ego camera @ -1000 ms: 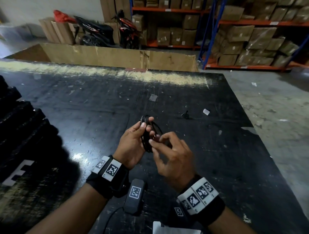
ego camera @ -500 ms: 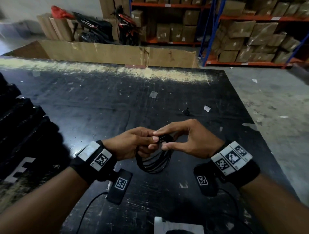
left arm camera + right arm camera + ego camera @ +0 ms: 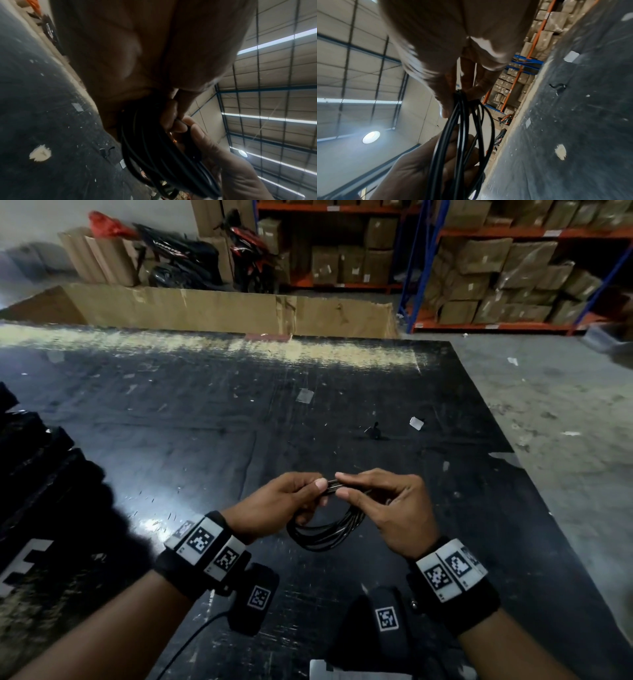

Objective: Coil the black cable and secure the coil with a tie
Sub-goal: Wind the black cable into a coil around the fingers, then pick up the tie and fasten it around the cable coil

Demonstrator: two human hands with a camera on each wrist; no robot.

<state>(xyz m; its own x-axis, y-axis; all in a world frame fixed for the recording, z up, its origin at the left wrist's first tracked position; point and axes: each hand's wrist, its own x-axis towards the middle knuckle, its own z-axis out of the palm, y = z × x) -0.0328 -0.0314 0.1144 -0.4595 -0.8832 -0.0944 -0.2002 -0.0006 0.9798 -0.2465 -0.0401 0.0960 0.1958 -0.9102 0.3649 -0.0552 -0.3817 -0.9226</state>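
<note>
While both hands meet above the near middle of the scuffed black table (image 3: 205,412), the coiled black cable (image 3: 325,534) hangs between them, clear of the tabletop. The left hand (image 3: 277,508) pinches the top of the coil between thumb and forefinger, its other fingers curled under the loops. The right hand (image 3: 383,508) pinches the same gathered stretch from the other side, thumb and forefinger nearly touching the left hand's fingertips. From that pinched point the loops sag toward the person in a flattened oval. In the left wrist view the thin black strands (image 3: 163,162) run together past the curled fingers (image 3: 169,115), with the right hand (image 3: 231,169) close against them. In the right wrist view the strands (image 3: 462,135) bunch tightly where the right hand's fingers (image 3: 471,83) close on them, and spread out lower down over the left hand (image 3: 419,169). Whether a tie already sits around that bunch I cannot tell.

Farther toward the right edge of the table lie a small black clip-like piece (image 3: 375,433) and a small pale scrap (image 3: 416,422), apart from each other. Black stacked items (image 3: 34,460) line the left edge. Beyond the far edge stands a long brown cardboard wall (image 3: 222,309).
</note>
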